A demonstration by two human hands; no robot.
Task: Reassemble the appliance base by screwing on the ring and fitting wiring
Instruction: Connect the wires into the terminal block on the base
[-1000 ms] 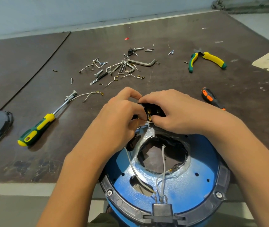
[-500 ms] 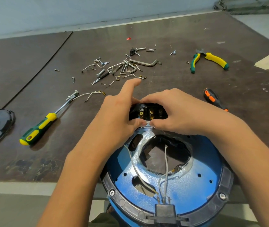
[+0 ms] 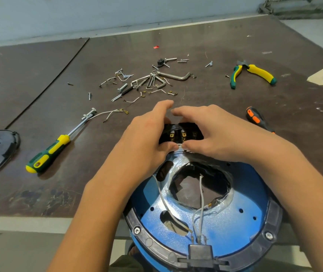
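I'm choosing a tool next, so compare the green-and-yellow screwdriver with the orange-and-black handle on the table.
The green-and-yellow screwdriver lies left of the appliance base; the orange-and-black handle lies right of it. The screwdriver shows whole, with its long metal shaft; the handle's near end is hidden behind the wrist of the right hand, so no shaft shows. Both lie flat on the table, untouched.

The left hand and right hand have spread, uncovering the terminal block.

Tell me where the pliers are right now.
Head view: the green-and-yellow pliers lie on the table, far right, beyond the orange-and-black screwdriver and right of the scattered screws and hex keys.
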